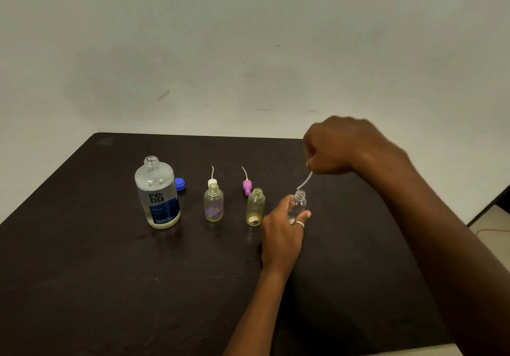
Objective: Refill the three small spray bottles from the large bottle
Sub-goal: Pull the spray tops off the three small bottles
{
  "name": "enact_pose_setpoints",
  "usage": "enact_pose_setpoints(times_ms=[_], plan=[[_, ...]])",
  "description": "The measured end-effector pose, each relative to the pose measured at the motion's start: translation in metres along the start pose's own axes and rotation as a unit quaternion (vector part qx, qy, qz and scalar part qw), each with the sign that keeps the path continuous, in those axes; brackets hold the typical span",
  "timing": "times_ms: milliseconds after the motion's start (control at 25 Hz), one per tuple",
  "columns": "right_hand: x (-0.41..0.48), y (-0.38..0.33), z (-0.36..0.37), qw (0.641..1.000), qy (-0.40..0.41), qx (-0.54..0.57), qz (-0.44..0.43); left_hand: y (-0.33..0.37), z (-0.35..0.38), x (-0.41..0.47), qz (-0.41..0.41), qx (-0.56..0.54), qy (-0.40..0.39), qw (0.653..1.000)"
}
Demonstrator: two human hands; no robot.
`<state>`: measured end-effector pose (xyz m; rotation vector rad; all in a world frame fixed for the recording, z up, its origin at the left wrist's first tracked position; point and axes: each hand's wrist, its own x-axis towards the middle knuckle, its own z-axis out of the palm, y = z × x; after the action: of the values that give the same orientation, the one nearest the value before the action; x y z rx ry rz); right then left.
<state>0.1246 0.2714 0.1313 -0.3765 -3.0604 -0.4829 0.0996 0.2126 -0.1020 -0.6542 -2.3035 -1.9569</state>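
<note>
The large clear bottle with a dark blue label stands uncapped at the left of the dark table. Its blue cap lies just behind it. Two small open bottles stand in a row: one with a white spray head behind it, one yellowish with a pink spray head behind it. My left hand grips the third small clear bottle upright. My right hand holds that bottle's spray head above it; the thin tube hangs over the open neck.
A pale wall rises behind the table. The table's right edge runs near my right forearm, with light floor beyond it at the far right.
</note>
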Motion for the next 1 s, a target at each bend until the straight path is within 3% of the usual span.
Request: enact_pose_setpoints(times_ms=[240, 560, 1000], plan=[[0.025, 0.008, -0.003, 0.996, 0.061, 0.063, 0.022, 0.000, -0.001, 0.000, -0.001, 0.013, -0.001, 1.000], [0.097, -0.011, 0.095, 0.972, -0.090, 0.214, 0.032, 0.005, -0.002, 0.000, 0.000, 0.052, 0.014, 0.999], [0.129, -0.023, 0.145, 0.957, -0.139, 0.245, 0.064, 0.005, 0.000, -0.001, -0.010, 0.058, 0.000, 0.998]])
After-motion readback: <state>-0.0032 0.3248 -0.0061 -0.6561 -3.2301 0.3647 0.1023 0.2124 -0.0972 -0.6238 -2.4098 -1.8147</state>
